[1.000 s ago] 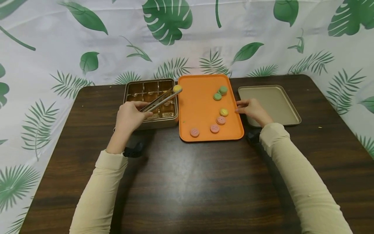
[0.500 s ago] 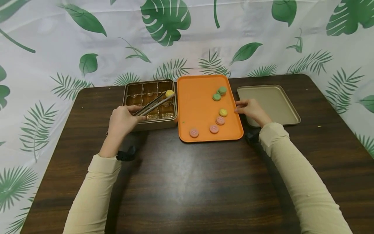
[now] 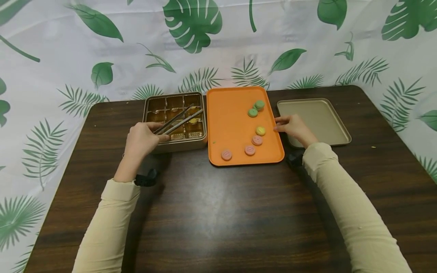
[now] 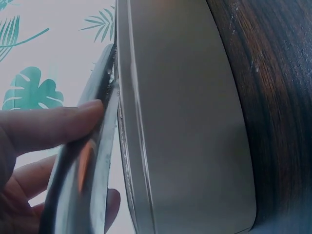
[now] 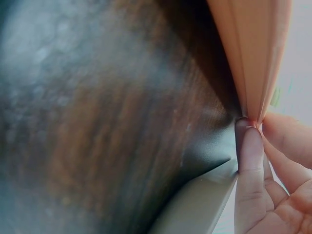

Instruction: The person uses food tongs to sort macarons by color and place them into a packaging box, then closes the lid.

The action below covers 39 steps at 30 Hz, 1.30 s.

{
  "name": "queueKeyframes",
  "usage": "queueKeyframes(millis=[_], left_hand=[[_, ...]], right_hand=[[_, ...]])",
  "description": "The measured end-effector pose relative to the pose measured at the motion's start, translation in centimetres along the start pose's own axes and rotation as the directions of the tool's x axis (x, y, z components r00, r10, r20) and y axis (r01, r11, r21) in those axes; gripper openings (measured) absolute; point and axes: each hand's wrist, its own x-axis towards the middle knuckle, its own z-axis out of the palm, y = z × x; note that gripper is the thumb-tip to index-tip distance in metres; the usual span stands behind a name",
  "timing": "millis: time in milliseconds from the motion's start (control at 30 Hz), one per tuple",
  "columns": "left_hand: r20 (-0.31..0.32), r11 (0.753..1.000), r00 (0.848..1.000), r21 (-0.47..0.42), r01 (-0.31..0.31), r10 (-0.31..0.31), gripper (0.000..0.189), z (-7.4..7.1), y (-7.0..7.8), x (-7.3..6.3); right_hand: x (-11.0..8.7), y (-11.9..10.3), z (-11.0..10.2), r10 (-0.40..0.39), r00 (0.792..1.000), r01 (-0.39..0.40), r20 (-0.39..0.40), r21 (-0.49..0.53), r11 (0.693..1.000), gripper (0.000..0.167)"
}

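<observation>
My left hand (image 3: pixel 141 140) grips metal tongs (image 3: pixel 184 121), whose arms stand apart over a metal box (image 3: pixel 177 145) with a brown compartment insert. Below the tongs, a yellow macaron (image 3: pixel 193 121) lies in a right-hand compartment, partly covered by an arm of the tongs. In the left wrist view, thumb and fingers hold the tongs (image 4: pixel 100 170) beside the box's side wall (image 4: pixel 185 117). My right hand (image 3: pixel 295 129) pinches the right rim of an orange tray (image 3: pixel 232 113); the right wrist view shows fingertips (image 5: pixel 252 146) at the tray's edge (image 5: pixel 251 58).
On the orange tray lie green macarons (image 3: pixel 259 105), a yellow macaron (image 3: pixel 260 131) and pink macarons (image 3: pixel 250 150). A beige metal tray (image 3: pixel 317 117) stands to the right, close to my right hand. A leaf-print cloth (image 3: pixel 136 45) hangs behind the dark wooden table (image 3: pixel 211 212).
My left hand moved left and the tongs lowered over the box. Their arms spread, and the yellow macaron between their tips went down into a compartment. The right hand stayed at the tray's rim.
</observation>
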Motion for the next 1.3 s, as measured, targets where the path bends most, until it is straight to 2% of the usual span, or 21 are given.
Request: queueKeyframes(millis=[167, 333, 633, 733, 833, 933, 1133, 1300], left_hand=[[-0.012, 0.998, 1.0, -0.059, -0.021, 0.02, 0.055, 0.5, 0.2, 0.1], [-0.01, 0.996, 0.998, -0.069, -0.058, 0.057, 0.053, 1.5, 0.9, 0.4], [0.046, 0.991, 0.992, -0.075, -0.115, 0.118, 0.053, 3.6, 3.6, 0.5], [0.063, 0.982, 0.982, -0.075, -0.172, 0.177, 0.051, 4.1, 4.8, 0.4], [0.085, 0.967, 0.965, -0.077, -0.244, 0.25, 0.048, 4.6, 5.7, 0.4], [0.125, 0.956, 0.949, -0.081, -0.281, 0.289, 0.047, 5.2, 6.6, 0.4], [0.182, 0.947, 0.929, -0.07, -0.314, 0.322, 0.047, 6.4, 8.2, 0.2], [0.212, 0.937, 0.916, -0.008, -0.348, 0.342, 0.047, 7.5, 9.1, 0.4]], right_hand=[[0.0, 0.0, 0.0, -0.005, 1.0, 0.005, 0.007, 0.0, 1.0, 0.05], [0.2, 0.1, 0.1, -0.003, 1.0, 0.003, -0.001, 0.001, 1.0, 0.05], [0.3, 0.2, 0.3, -0.01, 1.0, 0.01, -0.007, 0.007, 1.0, 0.049], [0.3, 0.2, 0.3, -0.011, 1.0, 0.011, -0.009, 0.012, 1.0, 0.049], [0.3, 0.1, 0.2, -0.01, 1.0, 0.01, -0.008, 0.018, 1.0, 0.049], [0.2, 0.1, 0.1, -0.011, 1.0, 0.011, -0.009, 0.012, 1.0, 0.049], [0.2, 0.2, 0.1, -0.007, 1.0, 0.007, -0.017, 0.008, 1.0, 0.049], [0.0, 0.1, 0.1, -0.003, 1.0, 0.003, -0.014, 0.001, 1.0, 0.05]])
